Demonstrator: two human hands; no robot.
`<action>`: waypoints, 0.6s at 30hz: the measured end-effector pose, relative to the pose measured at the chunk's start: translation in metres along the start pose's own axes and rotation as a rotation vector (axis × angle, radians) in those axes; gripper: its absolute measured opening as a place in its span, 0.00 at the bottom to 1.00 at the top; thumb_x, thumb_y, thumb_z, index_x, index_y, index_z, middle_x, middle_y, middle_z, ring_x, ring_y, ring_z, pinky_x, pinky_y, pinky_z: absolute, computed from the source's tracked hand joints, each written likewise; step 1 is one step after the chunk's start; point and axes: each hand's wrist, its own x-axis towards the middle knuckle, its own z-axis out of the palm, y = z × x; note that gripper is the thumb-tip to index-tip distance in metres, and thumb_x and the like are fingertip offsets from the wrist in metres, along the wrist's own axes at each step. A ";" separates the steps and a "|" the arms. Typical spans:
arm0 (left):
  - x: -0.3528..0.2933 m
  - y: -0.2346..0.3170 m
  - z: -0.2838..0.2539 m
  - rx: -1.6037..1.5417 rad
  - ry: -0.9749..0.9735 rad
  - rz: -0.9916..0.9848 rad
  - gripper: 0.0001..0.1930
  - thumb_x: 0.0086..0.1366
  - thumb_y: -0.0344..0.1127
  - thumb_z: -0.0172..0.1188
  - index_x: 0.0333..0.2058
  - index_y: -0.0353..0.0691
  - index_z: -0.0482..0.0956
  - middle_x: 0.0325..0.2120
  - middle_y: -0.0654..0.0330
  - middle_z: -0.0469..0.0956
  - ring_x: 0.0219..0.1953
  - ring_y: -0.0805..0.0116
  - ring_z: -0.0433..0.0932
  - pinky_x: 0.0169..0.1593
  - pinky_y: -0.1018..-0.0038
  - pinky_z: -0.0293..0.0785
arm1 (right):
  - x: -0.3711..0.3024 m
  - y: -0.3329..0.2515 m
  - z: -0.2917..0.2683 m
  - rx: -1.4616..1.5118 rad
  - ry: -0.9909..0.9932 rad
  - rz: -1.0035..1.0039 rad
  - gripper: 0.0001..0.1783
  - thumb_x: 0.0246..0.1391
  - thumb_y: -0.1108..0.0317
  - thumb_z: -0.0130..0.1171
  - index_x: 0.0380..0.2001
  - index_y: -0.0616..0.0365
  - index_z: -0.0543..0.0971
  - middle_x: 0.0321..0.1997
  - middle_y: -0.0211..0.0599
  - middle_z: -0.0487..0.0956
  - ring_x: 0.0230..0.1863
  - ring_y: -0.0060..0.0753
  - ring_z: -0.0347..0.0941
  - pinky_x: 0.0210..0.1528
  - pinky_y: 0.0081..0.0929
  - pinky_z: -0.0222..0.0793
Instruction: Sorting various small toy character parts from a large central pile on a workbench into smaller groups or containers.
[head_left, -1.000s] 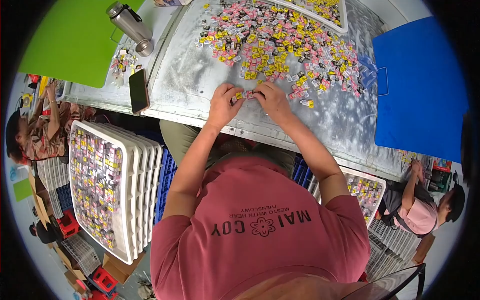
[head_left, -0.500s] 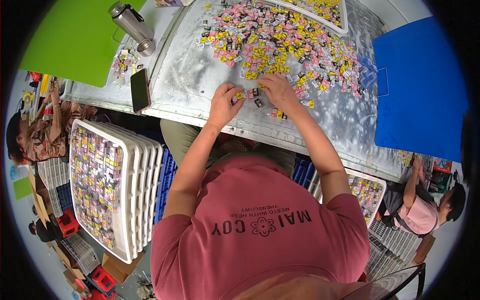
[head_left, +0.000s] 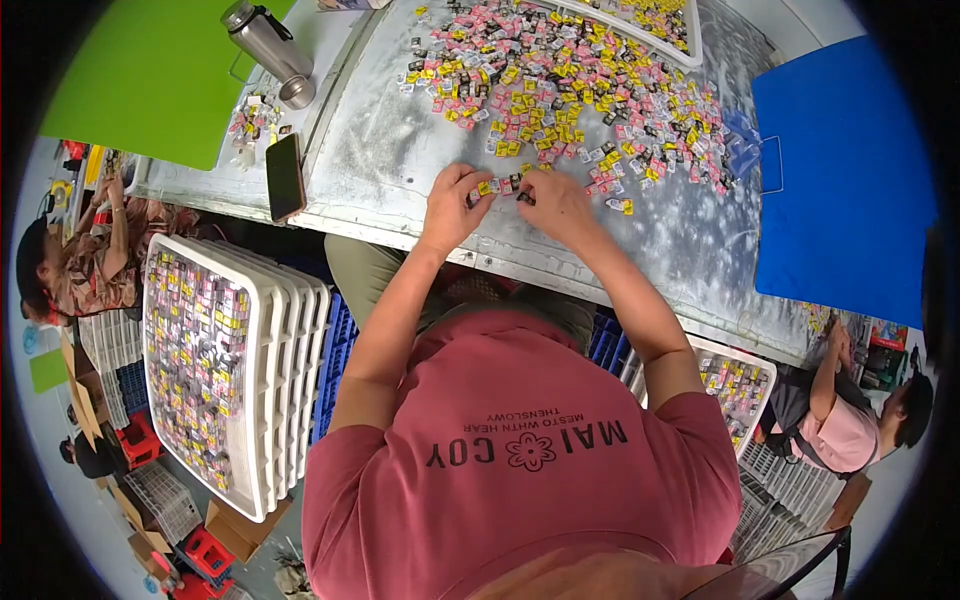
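Observation:
A short row of small rectangular pieces (head_left: 498, 186), coloured yellow, white, pink and black, lies between my hands near the front edge of the metal table (head_left: 370, 170). My left hand (head_left: 455, 210) is closed at the row's left end, thumb and fingers gripping it. At the right end, my right hand (head_left: 556, 204) is curled, fingertips pinched on the row; the exact piece under them is partly hidden. A dark piece (head_left: 525, 198) shows below its fingertips. Beyond both hands spreads a loose heap of the same pieces (head_left: 560, 90).
A white tray (head_left: 690, 40) of pieces stands at the far side. A phone (head_left: 285, 178), steel flask (head_left: 265, 45) and green panel (head_left: 130, 90) are left; a blue panel (head_left: 840, 180) is right. Filled white trays (head_left: 258, 400) are stacked below left. Co-workers sit at both sides.
My right hand has come left and nearer, from over a yellow piece at the heap's edge to the row's right end. My left hand has stayed at the row.

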 end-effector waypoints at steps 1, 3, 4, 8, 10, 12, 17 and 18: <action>0.000 0.000 0.000 0.000 0.001 0.000 0.18 0.56 0.30 0.74 0.47 0.42 0.86 0.41 0.57 0.76 0.39 0.59 0.78 0.41 0.68 0.78 | 0.000 -0.002 -0.002 -0.004 0.021 0.018 0.10 0.47 0.65 0.66 0.32 0.57 0.81 0.29 0.43 0.83 0.37 0.49 0.82 0.41 0.45 0.76; 0.000 0.000 0.000 -0.002 -0.019 -0.020 0.18 0.56 0.30 0.74 0.47 0.42 0.86 0.41 0.57 0.76 0.38 0.60 0.78 0.41 0.68 0.78 | 0.000 0.001 -0.004 -0.010 0.043 0.036 0.09 0.47 0.66 0.65 0.32 0.57 0.81 0.28 0.43 0.83 0.37 0.49 0.82 0.41 0.46 0.76; 0.000 0.000 0.000 -0.003 -0.018 -0.021 0.18 0.56 0.30 0.74 0.47 0.42 0.86 0.41 0.57 0.76 0.38 0.60 0.78 0.41 0.68 0.78 | 0.000 0.005 -0.005 -0.030 0.058 0.079 0.11 0.47 0.65 0.66 0.34 0.57 0.81 0.30 0.43 0.83 0.36 0.50 0.82 0.40 0.45 0.77; 0.000 -0.001 -0.002 0.011 -0.004 0.010 0.18 0.57 0.31 0.74 0.47 0.42 0.86 0.41 0.57 0.76 0.38 0.61 0.78 0.40 0.68 0.77 | 0.003 0.020 -0.008 -0.143 0.106 0.161 0.11 0.49 0.65 0.66 0.36 0.57 0.81 0.37 0.45 0.84 0.39 0.51 0.82 0.42 0.46 0.77; 0.000 -0.002 -0.002 0.008 0.001 0.017 0.17 0.57 0.31 0.74 0.47 0.43 0.86 0.41 0.57 0.76 0.37 0.61 0.78 0.40 0.69 0.77 | 0.004 0.028 -0.008 -0.186 0.130 0.156 0.13 0.50 0.64 0.67 0.38 0.57 0.81 0.41 0.45 0.84 0.41 0.52 0.82 0.44 0.46 0.77; 0.000 -0.002 -0.001 0.028 -0.005 0.021 0.18 0.57 0.31 0.74 0.47 0.43 0.86 0.41 0.57 0.76 0.37 0.62 0.77 0.40 0.69 0.77 | 0.006 0.034 -0.006 -0.227 0.156 0.150 0.15 0.50 0.64 0.68 0.41 0.56 0.82 0.45 0.46 0.83 0.43 0.53 0.81 0.46 0.46 0.77; 0.000 -0.001 -0.002 0.005 -0.014 -0.001 0.19 0.56 0.30 0.74 0.48 0.43 0.86 0.41 0.58 0.76 0.36 0.63 0.77 0.39 0.70 0.77 | 0.015 0.024 -0.008 -0.008 0.134 -0.285 0.23 0.47 0.69 0.72 0.50 0.55 0.82 0.51 0.42 0.79 0.54 0.49 0.76 0.56 0.41 0.74; -0.001 -0.002 -0.002 -0.003 -0.019 -0.007 0.19 0.56 0.30 0.74 0.48 0.43 0.86 0.41 0.58 0.76 0.36 0.64 0.77 0.39 0.70 0.77 | 0.015 0.023 -0.006 -0.006 0.134 -0.284 0.23 0.47 0.69 0.72 0.50 0.55 0.82 0.51 0.42 0.79 0.54 0.49 0.76 0.56 0.41 0.74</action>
